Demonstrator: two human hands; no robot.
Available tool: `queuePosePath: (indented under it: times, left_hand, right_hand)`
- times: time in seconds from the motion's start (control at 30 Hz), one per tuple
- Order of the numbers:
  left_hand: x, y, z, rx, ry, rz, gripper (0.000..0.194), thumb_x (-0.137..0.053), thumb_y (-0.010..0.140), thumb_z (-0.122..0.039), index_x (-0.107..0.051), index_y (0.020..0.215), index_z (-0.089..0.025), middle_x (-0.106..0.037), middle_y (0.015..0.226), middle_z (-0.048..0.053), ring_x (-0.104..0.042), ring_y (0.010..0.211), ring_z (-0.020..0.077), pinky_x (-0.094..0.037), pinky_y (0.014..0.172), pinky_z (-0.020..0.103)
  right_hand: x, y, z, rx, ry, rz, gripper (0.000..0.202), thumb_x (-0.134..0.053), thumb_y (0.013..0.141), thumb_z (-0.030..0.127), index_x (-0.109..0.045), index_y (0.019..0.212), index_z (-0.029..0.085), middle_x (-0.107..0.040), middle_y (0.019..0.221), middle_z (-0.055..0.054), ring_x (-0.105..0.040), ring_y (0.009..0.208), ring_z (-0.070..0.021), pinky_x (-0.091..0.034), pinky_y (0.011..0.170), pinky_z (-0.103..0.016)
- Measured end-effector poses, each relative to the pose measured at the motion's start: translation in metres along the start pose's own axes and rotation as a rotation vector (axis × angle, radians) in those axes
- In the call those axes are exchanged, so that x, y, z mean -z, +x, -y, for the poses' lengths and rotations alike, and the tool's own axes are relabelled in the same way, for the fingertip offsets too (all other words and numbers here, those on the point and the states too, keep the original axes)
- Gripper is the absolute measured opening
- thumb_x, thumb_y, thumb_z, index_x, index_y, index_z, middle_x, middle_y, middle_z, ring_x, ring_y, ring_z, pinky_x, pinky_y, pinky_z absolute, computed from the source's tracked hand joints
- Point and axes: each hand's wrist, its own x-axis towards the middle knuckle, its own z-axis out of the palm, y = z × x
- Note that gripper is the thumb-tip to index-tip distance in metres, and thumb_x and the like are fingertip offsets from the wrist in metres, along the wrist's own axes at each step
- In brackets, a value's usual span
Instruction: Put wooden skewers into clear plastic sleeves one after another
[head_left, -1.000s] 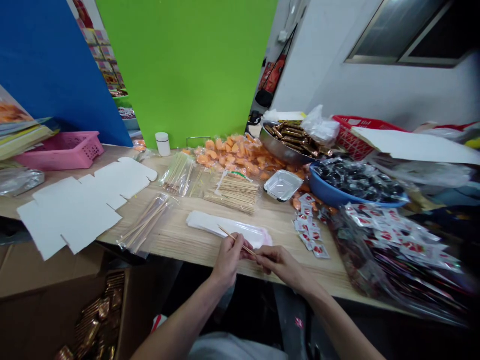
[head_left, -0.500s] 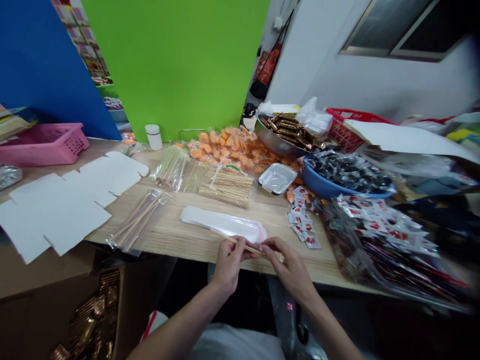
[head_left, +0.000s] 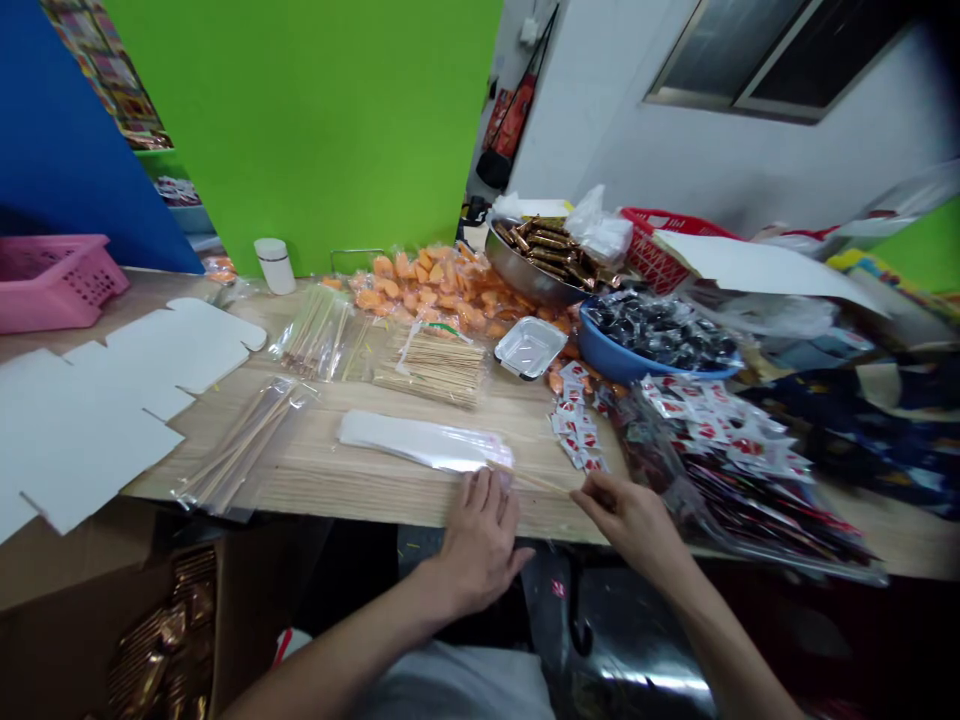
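Left hand, opened out, has moved to plastic sleeves (right grip still pinches the stick)

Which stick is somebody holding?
The single stick pinched in the right hand's fingertips. The other sticks lie in bunches on the table, with no hand on them.

No wording or number can be read. The small white sachets on the right carry red printed marks, too small and blurred to make out.
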Motion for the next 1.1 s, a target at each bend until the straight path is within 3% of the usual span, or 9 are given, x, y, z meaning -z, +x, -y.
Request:
queuePosePath:
  times: [0.17, 0.47, 0.63, 0.73, 0.8, 0.87, 0.93, 1.0, 1.1]
  left_hand:
    - [-0.008, -0.001, 0.002, -0.061, 0.142, 0.057, 0.058, -0.041, 0.086, -0.048, -0.044, 0.125, -0.005, -0.040, 0.136, 0.025, -0.030, 0.130, 0.0344, -0.009, 0.107, 0.051]
    - [-0.013, -0.006, 0.003, -0.082, 0.122, 0.070, 0.062, -0.047, 0.082, -0.047, -0.043, 0.125, -0.003, -0.037, 0.135, 0.029, -0.028, 0.131, 0.0377, -0.015, 0.106, 0.051]
    - [-0.012, -0.007, 0.000, -0.089, 0.043, 0.035, 0.062, -0.050, 0.082, -0.045, -0.042, 0.128, -0.004, -0.041, 0.135, 0.024, -0.025, 0.132, 0.0359, -0.014, 0.107, 0.051]
    - [0.001, -0.008, 0.004, -0.086, -0.055, -0.059, 0.049, -0.051, 0.081, -0.043, -0.052, 0.118, -0.010, -0.053, 0.124, 0.016, -0.037, 0.124, 0.0306, -0.016, 0.107, 0.047]
    - [0.018, -0.008, 0.019, 0.051, -0.074, -0.175, 0.026, -0.046, 0.085, -0.032, -0.062, 0.095, -0.015, -0.062, 0.103, 0.010, -0.048, 0.108, 0.0248, -0.022, 0.104, 0.044]
    - [0.039, -0.007, 0.044, 0.322, 0.007, -0.309, 0.024, -0.041, 0.086, -0.021, -0.061, 0.074, -0.016, -0.061, 0.082, 0.007, -0.051, 0.092, 0.0219, -0.030, 0.095, 0.042]
    - [0.058, -0.005, 0.074, 0.588, 0.139, -0.383, 0.017, -0.048, 0.083, -0.023, -0.062, 0.079, -0.015, -0.059, 0.086, 0.009, -0.047, 0.092, 0.0248, -0.033, 0.087, 0.043]
    - [0.069, -0.003, 0.099, 0.720, 0.248, -0.318, 0.014, -0.054, 0.078, -0.025, -0.063, 0.080, -0.015, -0.057, 0.089, 0.010, -0.045, 0.095, 0.0282, -0.032, 0.083, 0.044]
    - [0.071, 0.001, 0.116, 0.761, 0.279, -0.187, 0.012, -0.055, 0.077, -0.023, -0.063, 0.073, -0.014, -0.056, 0.088, 0.011, -0.044, 0.095, 0.0289, -0.031, 0.080, 0.043]
  right_hand:
    - [0.001, 0.005, -0.002, 0.001, -0.054, 0.024, 0.027, -0.050, 0.076, 0.037, -0.047, 0.055, 0.020, -0.053, 0.050, 0.000, -0.045, 0.048, -0.0133, -0.032, 0.049, -0.024]
    - [-0.032, 0.032, 0.032, 0.037, 0.177, 0.097, 0.024, -0.050, 0.076, 0.032, -0.048, 0.056, 0.019, -0.050, 0.051, 0.001, -0.047, 0.050, -0.0130, -0.033, 0.049, -0.023]
    - [-0.052, 0.047, 0.063, 0.100, 0.278, 0.107, 0.024, -0.048, 0.079, 0.029, -0.063, 0.093, 0.016, -0.059, 0.060, 0.000, -0.052, 0.054, -0.0138, -0.038, 0.054, -0.024]
    - [-0.058, 0.053, 0.073, 0.156, 0.216, 0.097, 0.020, -0.048, 0.078, 0.028, -0.065, 0.081, 0.017, -0.062, 0.065, -0.002, -0.054, 0.058, -0.0145, -0.038, 0.056, -0.025]
    - [-0.059, 0.055, 0.074, 0.188, 0.158, 0.088, 0.021, -0.049, 0.078, 0.028, -0.062, 0.066, 0.018, -0.062, 0.065, -0.003, -0.053, 0.058, -0.0147, -0.035, 0.055, -0.025]
    - [-0.060, 0.055, 0.072, 0.203, 0.128, 0.091, 0.022, -0.049, 0.078, 0.028, -0.060, 0.062, 0.018, -0.061, 0.062, -0.003, -0.052, 0.056, -0.0144, -0.033, 0.053, -0.025]
    - [-0.060, 0.055, 0.070, 0.206, 0.122, 0.094, 0.022, -0.049, 0.079, 0.028, -0.059, 0.063, 0.018, -0.060, 0.061, -0.003, -0.051, 0.055, -0.0141, -0.032, 0.053, -0.025]
    - [-0.060, 0.055, 0.070, 0.203, 0.126, 0.090, 0.022, -0.048, 0.079, 0.028, -0.059, 0.063, 0.018, -0.060, 0.062, -0.003, -0.051, 0.054, -0.0138, -0.032, 0.052, -0.025]
    - [-0.059, 0.055, 0.073, 0.206, 0.135, 0.065, 0.022, -0.047, 0.079, 0.027, -0.058, 0.061, 0.018, -0.060, 0.061, -0.003, -0.051, 0.054, -0.0138, -0.033, 0.053, -0.025]
